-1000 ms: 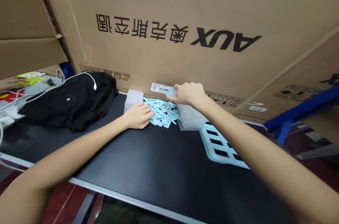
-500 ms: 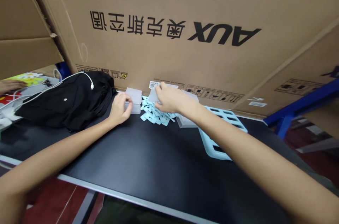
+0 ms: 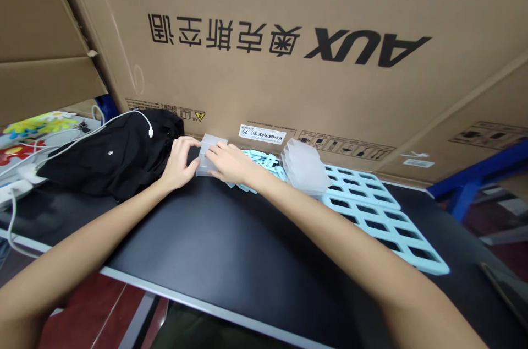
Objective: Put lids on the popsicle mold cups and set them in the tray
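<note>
A clear frosted plastic box (image 3: 212, 140) stands at the back of the black table, with its lid part raised against the carton. My left hand (image 3: 180, 163) grips its left side, thumb and fingers curved. My right hand (image 3: 231, 163) holds the right side, fingers bent over the box's front part. Just right of the box, a pile of small light-blue plastic pieces (image 3: 268, 161) lies partly hidden behind my right hand and forearm. Whether any small piece is inside the box cannot be made out.
A stack of clear frosted boxes (image 3: 305, 167) leans right of the pile. Light-blue grid frames (image 3: 396, 211) lie farther right. At left are a black cloth bag (image 3: 124, 156), a white cable (image 3: 111, 124) and a power strip (image 3: 16, 190). A large carton (image 3: 268, 85) walls off the back.
My right hand has moved left from over the blue pile to the clear box. My left hand has opened out somewhat and come against the box. The view has shifted slightly.
</note>
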The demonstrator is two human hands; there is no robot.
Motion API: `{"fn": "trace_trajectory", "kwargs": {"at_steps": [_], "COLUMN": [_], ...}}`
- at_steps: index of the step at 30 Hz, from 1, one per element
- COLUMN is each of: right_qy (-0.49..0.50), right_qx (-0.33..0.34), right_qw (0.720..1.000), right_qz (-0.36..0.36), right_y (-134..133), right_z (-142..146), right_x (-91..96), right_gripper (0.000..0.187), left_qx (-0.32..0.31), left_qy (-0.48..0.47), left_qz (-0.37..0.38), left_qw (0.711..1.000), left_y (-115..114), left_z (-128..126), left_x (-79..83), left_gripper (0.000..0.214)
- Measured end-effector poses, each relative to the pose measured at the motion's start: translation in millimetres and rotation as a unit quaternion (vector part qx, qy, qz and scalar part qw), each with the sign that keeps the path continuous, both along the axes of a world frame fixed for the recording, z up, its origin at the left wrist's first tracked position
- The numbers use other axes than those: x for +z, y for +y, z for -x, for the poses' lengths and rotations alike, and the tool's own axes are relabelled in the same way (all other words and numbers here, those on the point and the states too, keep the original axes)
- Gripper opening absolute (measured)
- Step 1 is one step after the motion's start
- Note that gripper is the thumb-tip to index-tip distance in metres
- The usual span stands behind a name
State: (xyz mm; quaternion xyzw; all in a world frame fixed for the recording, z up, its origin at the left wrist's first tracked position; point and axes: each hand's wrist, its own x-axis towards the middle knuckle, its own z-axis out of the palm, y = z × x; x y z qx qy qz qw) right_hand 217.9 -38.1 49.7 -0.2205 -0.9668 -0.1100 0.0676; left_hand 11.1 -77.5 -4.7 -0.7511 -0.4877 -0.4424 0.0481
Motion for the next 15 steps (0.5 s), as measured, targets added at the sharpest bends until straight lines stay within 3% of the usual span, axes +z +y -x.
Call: {"fn": "trace_trajectory", "kwargs": {"at_steps": [2,5,9,12,15], "right_qy": [0.014,0.077,0.251,0.36,0.415], "right_qx": [-0.01,-0.003,-0.014,-0.165,-0.399], "right_qw": [1.0,0.997,0.967,0.915,0.817], "right_qz": [0.004,0.008,-0.029,-0.081,-0.026], "right_y": [2,-3,-28,-50,-59], "right_z": [-2,-22,-97,-178,-250], "right_x": [-2.5,12.6,43.0,38.8,10.6], "right_gripper": [0.04,0.051,0.05,0.038,0.021], "left_qx": [-0.013,-0.025,-0.049,-0.069,-0.055], "left_qy": [0.051,0.107,0.133,0.147,0.153], "left_qz": [0.005,0.02,0.03,0.049,0.117], "left_qw": [0.999,0.994,0.989,0.985,0.98], "left_y": [0,0,0,0,2], "left_z": [1,1,3,7,13], "left_x": [0.1,-0.2,2.1,5.0,5.2], "left_gripper": [0.027,0.033,0.052,0.073,0.097]}}
